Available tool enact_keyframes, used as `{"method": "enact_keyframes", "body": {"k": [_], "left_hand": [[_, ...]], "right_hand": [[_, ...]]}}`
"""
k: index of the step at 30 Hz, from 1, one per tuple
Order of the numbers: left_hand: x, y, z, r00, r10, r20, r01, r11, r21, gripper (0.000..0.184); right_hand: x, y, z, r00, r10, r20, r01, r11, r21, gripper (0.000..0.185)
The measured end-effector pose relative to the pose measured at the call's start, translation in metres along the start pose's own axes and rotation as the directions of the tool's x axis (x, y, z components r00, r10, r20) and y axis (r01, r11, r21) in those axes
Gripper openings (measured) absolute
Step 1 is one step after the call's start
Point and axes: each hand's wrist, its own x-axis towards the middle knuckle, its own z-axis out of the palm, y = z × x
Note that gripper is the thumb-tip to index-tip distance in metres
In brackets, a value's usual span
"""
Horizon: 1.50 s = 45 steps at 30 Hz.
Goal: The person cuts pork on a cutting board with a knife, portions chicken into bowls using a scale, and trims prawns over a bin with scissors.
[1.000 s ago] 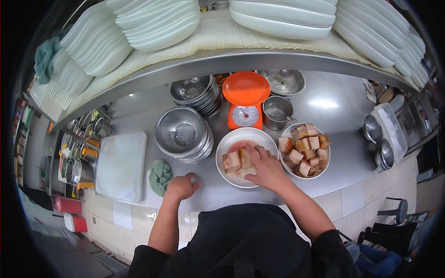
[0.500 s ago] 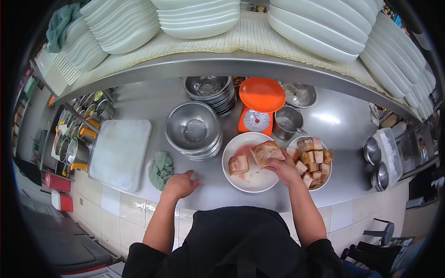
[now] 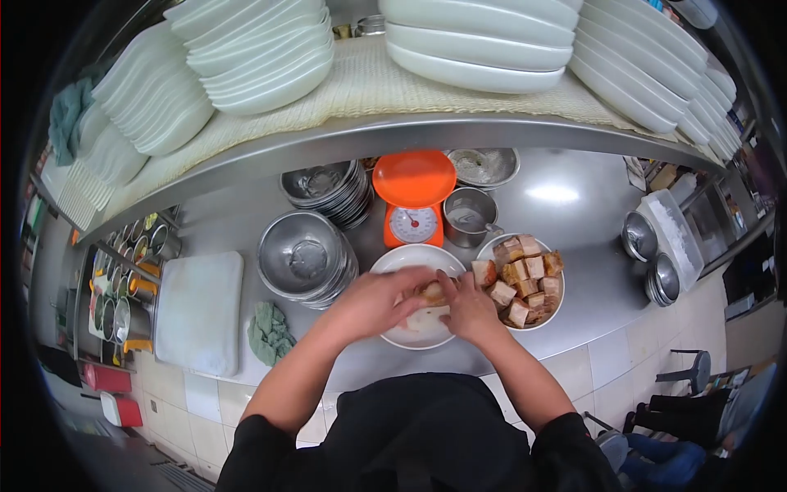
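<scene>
Both my hands are over a white bowl (image 3: 412,338) near the counter's front edge. My left hand (image 3: 373,303), slightly blurred, curls round a piece of meat (image 3: 432,291) from the left. From the right, my right hand (image 3: 473,310) grips the same meat, and the two hands nearly touch. My fingers hide most of it. Pinkish liquid and small bits show in the bowl. Just to the right stands a second bowl (image 3: 560,305) heaped with meat chunks (image 3: 525,283).
Behind the bowls are an orange scale (image 3: 414,223), a metal pitcher (image 3: 469,217) and stacked steel bowls (image 3: 303,256). A green cloth (image 3: 269,334) and white cutting board (image 3: 199,313) lie left. Plates (image 3: 479,49) fill the shelf above. A person (image 3: 693,418) is at far right.
My left hand has moved from beside the cloth to the bowl and taken hold of the meat. The meat in my right hand has come towards the bowl's middle. The view has shifted.
</scene>
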Motion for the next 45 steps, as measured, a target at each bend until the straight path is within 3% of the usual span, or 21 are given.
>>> {"method": "enact_keyframes", "body": {"k": [3, 5, 8, 10, 11, 13, 14, 19, 22, 25, 28, 31, 34, 40, 45], "left_hand": [[0.07, -0.002, 0.016, 0.997, 0.06, -0.049, -0.061, 0.998, -0.02, 0.056], [0.116, 0.004, 0.032, 0.998, 0.043, -0.056, -0.043, 0.999, 0.01, 0.058], [0.177, 0.003, 0.075, 0.966, 0.172, -0.193, -0.121, 0.961, 0.25, 0.052], [0.194, 0.013, 0.076, 0.984, 0.152, -0.088, -0.115, 0.936, 0.334, 0.046], [0.2, 0.016, 0.076, 0.99, 0.134, -0.038, -0.11, 0.921, 0.373, 0.043], [0.214, 0.0, 0.077, 0.985, 0.065, -0.157, -0.014, 0.952, 0.305, 0.037], [0.218, -0.011, 0.075, 0.976, 0.021, -0.215, 0.037, 0.964, 0.263, 0.035], [0.199, -0.026, 0.061, 0.988, -0.012, -0.156, 0.055, 0.961, 0.272, 0.028], [0.184, -0.024, 0.056, 0.981, -0.041, -0.19, 0.078, 0.978, 0.193, 0.029], [0.159, -0.03, 0.04, 0.947, -0.012, -0.32, 0.014, 1.0, 0.007, 0.031], [0.129, -0.023, 0.02, 0.928, -0.02, -0.372, -0.038, 0.988, -0.147, 0.033], [0.116, -0.015, 0.01, 0.907, -0.02, -0.421, -0.062, 0.982, -0.18, 0.032], [0.109, -0.01, 0.012, 0.896, -0.017, -0.444, -0.086, 0.974, -0.209, 0.032], [0.094, -0.001, 0.011, 0.861, 0.119, -0.494, -0.227, 0.96, -0.165, 0.03], [0.081, -0.007, 0.007, 0.887, 0.133, -0.442, -0.225, 0.96, -0.164, 0.028]], "right_hand": [[-0.008, -0.016, -0.012, 0.991, 0.098, 0.086, -0.112, 0.978, 0.175, 0.08], [0.008, -0.013, 0.015, 0.993, 0.11, -0.035, -0.1, 0.972, 0.212, 0.083], [0.031, -0.012, 0.038, 0.979, 0.127, -0.161, -0.1, 0.981, 0.168, 0.082], [0.05, -0.004, 0.055, 0.98, 0.106, -0.168, -0.082, 0.986, 0.146, 0.075], [0.044, -0.006, 0.038, 0.985, 0.137, -0.104, -0.117, 0.977, 0.178, 0.075], [0.023, -0.017, -0.01, 0.982, 0.186, 0.033, -0.189, 0.955, 0.23, 0.075], [0.022, -0.012, -0.007, 0.987, 0.161, 0.012, -0.159, 0.961, 0.224, 0.076], [0.036, 0.0, 0.019, 0.997, 0.056, -0.052, -0.044, 0.977, 0.209, 0.08], [0.027, 0.002, 0.007, 0.998, 0.037, -0.043, -0.021, 0.947, 0.32, 0.085], [0.006, 0.017, -0.008, 0.939, 0.01, -0.343, 0.154, 0.881, 0.447, 0.093], [0.003, 0.033, -0.037, 0.841, 0.097, -0.532, 0.18, 0.878, 0.444, 0.1], [0.022, 0.056, -0.056, 0.782, 0.102, -0.615, 0.18, 0.908, 0.379, 0.092], [0.048, 0.077, -0.058, 0.71, 0.001, -0.704, 0.247, 0.936, 0.25, 0.088], [0.082, 0.095, -0.062, 0.707, -0.131, -0.695, 0.304, 0.943, 0.132, 0.085], [0.096, 0.112, -0.069, 0.682, -0.081, -0.726, 0.258, 0.957, 0.135, 0.084]]}}
